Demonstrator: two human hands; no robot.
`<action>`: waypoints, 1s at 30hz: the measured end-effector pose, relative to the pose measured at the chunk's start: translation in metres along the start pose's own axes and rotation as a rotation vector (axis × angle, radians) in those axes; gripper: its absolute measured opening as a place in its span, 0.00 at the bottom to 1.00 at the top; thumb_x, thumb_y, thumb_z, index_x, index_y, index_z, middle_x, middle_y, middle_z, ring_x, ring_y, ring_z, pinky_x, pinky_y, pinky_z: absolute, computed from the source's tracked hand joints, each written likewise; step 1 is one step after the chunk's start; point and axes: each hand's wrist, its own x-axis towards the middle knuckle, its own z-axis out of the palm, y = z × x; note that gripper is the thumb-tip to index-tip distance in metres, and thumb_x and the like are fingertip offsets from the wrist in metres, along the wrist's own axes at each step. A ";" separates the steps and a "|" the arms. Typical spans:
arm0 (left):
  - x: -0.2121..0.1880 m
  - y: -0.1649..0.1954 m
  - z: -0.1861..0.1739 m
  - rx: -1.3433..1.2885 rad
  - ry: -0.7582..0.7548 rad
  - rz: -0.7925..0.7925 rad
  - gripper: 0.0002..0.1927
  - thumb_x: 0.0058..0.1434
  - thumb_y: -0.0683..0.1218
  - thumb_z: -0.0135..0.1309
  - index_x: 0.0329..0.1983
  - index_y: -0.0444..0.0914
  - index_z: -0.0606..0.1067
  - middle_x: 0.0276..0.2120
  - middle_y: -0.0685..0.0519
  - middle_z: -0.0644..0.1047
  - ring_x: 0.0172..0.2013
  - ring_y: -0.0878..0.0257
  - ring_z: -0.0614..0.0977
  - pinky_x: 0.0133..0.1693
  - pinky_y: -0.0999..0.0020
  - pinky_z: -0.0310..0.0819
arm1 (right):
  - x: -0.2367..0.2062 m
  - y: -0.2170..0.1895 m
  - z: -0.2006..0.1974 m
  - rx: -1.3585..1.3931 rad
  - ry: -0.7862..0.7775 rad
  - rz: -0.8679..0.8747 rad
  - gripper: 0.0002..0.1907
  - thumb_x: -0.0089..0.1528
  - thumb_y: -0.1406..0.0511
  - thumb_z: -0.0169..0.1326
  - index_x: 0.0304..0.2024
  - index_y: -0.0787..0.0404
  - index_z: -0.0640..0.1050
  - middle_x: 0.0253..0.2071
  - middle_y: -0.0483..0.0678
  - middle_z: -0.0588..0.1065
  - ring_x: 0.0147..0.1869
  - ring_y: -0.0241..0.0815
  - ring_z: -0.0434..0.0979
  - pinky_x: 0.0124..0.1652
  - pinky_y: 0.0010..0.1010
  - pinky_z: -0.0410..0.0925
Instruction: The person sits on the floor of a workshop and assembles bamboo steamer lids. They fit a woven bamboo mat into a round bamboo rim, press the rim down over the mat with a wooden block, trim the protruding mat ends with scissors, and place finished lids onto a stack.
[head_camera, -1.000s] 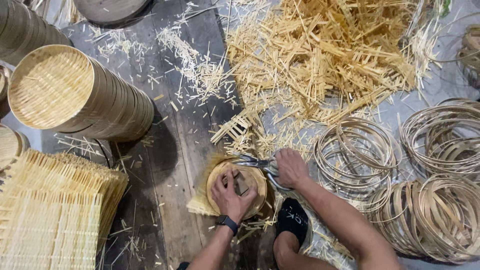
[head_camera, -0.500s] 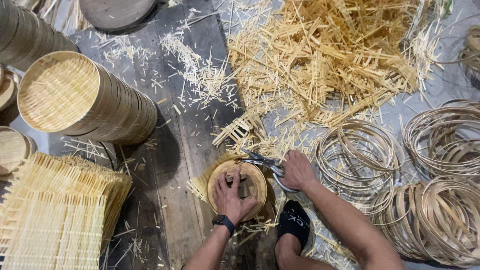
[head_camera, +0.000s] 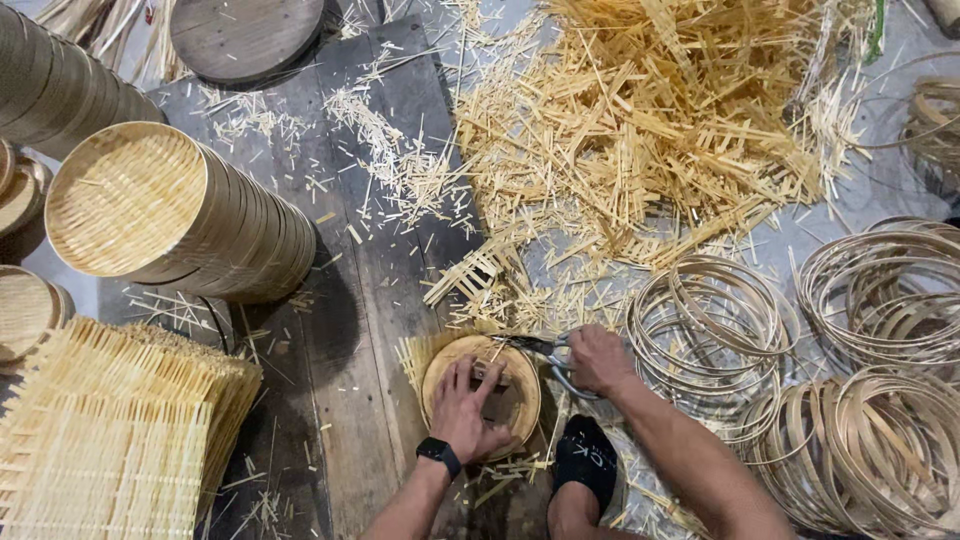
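At bottom centre, left hand (head_camera: 468, 415) presses fingers spread on the round bamboo tray (head_camera: 482, 390), right hand (head_camera: 598, 358) grips scissors (head_camera: 545, 350) (fringe of strips at its left edge still untrimmed).

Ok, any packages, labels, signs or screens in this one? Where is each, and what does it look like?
Smartwatch: on the left wrist, a small dark rectangular face on a black band, its screen dark.
Black sock: lower centre, between the forearms, with small pale print on the fabric.
No packages or signs show among the bamboo rings, the woven mats and the offcuts.
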 end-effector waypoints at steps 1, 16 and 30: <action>0.000 0.001 -0.001 0.011 -0.016 -0.009 0.56 0.35 0.54 0.72 0.71 0.56 0.60 0.66 0.39 0.58 0.66 0.36 0.58 0.63 0.40 0.53 | 0.001 0.002 -0.001 -0.056 0.052 -0.044 0.15 0.62 0.59 0.49 0.48 0.60 0.72 0.39 0.50 0.67 0.45 0.44 0.68 0.45 0.38 0.68; 0.008 -0.018 0.003 0.090 -0.217 0.175 0.54 0.38 0.55 0.73 0.71 0.59 0.61 0.68 0.42 0.55 0.68 0.36 0.56 0.65 0.42 0.51 | 0.001 0.000 -0.015 -0.052 -0.147 -0.013 0.27 0.65 0.46 0.48 0.46 0.63 0.71 0.40 0.51 0.67 0.46 0.46 0.67 0.49 0.35 0.66; 0.000 0.012 0.020 -0.025 0.150 -0.144 0.56 0.43 0.66 0.65 0.73 0.42 0.59 0.62 0.47 0.69 0.61 0.44 0.66 0.58 0.37 0.54 | 0.002 -0.001 -0.015 0.020 0.141 -0.085 0.33 0.54 0.45 0.56 0.45 0.66 0.72 0.41 0.57 0.70 0.49 0.54 0.70 0.50 0.42 0.65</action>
